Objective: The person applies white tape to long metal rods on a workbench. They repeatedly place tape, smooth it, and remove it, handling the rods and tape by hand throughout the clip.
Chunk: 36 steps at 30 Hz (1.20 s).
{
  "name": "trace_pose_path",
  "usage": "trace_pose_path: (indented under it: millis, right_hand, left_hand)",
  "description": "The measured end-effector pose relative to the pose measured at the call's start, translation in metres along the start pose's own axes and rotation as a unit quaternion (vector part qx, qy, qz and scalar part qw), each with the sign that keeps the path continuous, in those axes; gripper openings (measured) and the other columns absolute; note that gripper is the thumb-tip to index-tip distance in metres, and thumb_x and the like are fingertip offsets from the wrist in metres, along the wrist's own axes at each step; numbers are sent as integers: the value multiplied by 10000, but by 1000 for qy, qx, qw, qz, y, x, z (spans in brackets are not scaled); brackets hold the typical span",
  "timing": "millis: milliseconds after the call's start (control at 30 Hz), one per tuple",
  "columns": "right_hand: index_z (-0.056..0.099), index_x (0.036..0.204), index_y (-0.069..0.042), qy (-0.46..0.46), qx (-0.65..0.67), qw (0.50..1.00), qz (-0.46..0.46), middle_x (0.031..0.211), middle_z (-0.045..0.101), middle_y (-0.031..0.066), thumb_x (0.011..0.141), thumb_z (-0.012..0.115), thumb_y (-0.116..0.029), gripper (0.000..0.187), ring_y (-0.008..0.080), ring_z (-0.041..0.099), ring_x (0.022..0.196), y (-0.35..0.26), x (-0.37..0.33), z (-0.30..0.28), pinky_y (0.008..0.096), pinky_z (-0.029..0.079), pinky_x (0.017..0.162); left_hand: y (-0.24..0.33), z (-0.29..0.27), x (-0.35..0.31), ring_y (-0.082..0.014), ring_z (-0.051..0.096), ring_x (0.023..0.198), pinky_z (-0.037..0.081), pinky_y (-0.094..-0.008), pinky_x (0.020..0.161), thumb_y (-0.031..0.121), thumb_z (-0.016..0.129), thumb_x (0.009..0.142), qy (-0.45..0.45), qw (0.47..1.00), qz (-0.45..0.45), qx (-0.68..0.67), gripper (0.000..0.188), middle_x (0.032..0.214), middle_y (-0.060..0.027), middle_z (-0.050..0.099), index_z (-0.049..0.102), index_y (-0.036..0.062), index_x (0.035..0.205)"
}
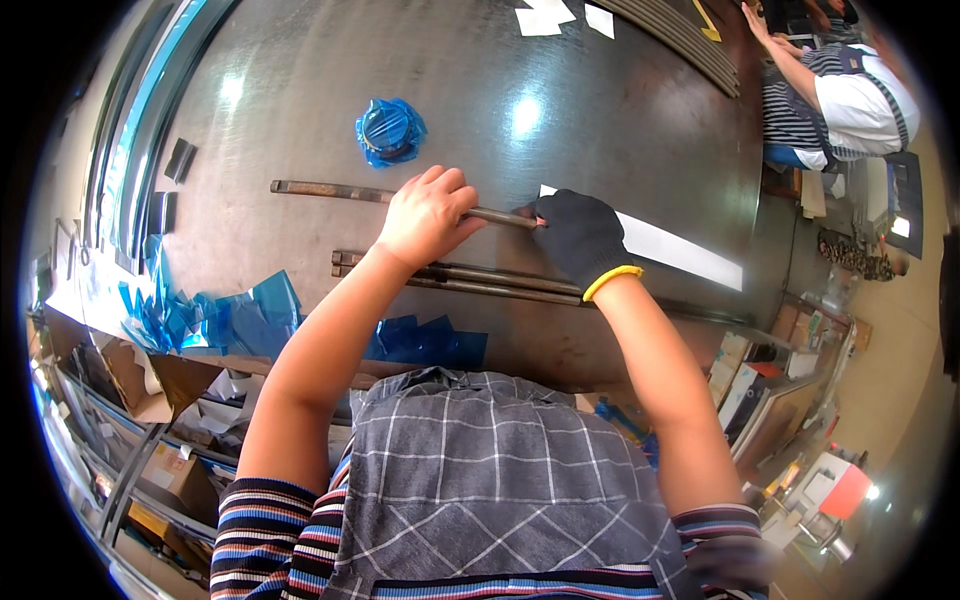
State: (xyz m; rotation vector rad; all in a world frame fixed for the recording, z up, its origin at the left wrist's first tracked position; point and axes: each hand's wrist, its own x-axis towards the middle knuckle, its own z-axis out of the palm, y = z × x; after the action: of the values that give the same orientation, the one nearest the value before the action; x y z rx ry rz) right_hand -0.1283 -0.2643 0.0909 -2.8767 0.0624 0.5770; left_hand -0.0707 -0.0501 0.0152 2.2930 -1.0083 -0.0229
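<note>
My bare left hand [430, 218] is wrapped round a long, thin dark brown bar [330, 188], which lies crosswise over the dark metal table [300, 120]. The bar's left part sticks out past my knuckles. At its right end, my right hand [580, 235], in a black knit glove with a yellow cuff, is closed on the bar; a bare fingertip shows there. Two or more similar bars [500, 282] lie nearer to me, passing below both wrists. Partly hidden by the glove, a white strip [680, 250] slants away to the right.
Crumpled blue film [390, 130] lies beyond my left hand, with more blue film [250, 315] along the near left edge. Long strips [130, 140] line the left side. Grey rods [680, 40] and white paper pieces [545, 17] lie far off. Another person [835, 100] is at the far right.
</note>
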Motion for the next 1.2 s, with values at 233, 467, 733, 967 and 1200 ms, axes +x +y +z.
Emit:
trace_pose_path:
  millis: [233,467,733,967,1200]
  right_hand:
    - [714,815,-91,-49,-60,997,17,897,694,156,831,615,-269,204,348,662,851,12,18,-13,451,527,764]
    - [703,802,-99,-40,50,998,5,880,695,134,807,618,-287,206,346,658,854,22,16,-28,447,525,754]
    - [712,796,-85,-58,-20,998,-23,854,682,145,788,661,-312,233,352,638,824,36,30,-19,452,506,731]
    - [680,821,-77,-49,-43,998,-10,882,683,149,785,655,-305,232,369,644,852,32,38,-23,468,512,755]
    - [718,937,-64,205,-5,976,76,982,699,183,862,663,-314,266,370,666,930,142,118,-91,440,523,827]
  left_hand:
    - [4,-4,0,-236,581,897,519,-379,754,275,804,736,9,1000,12,5,257,873,-25,565,605,123,792]
    - [3,-3,-2,-239,581,889,517,-377,737,274,807,726,15,1000,13,7,257,876,-24,567,610,127,799]
    - [7,-7,1,-257,581,883,515,-391,755,234,825,709,11,1000,9,0,232,875,-30,567,646,120,803]
    - [6,-9,-4,-256,577,878,510,-398,747,232,829,707,5,1000,-5,5,239,877,-25,566,644,125,813]
    - [17,-17,0,-248,576,859,502,-383,733,226,829,697,-14,1000,-3,5,253,875,-19,565,626,126,813]
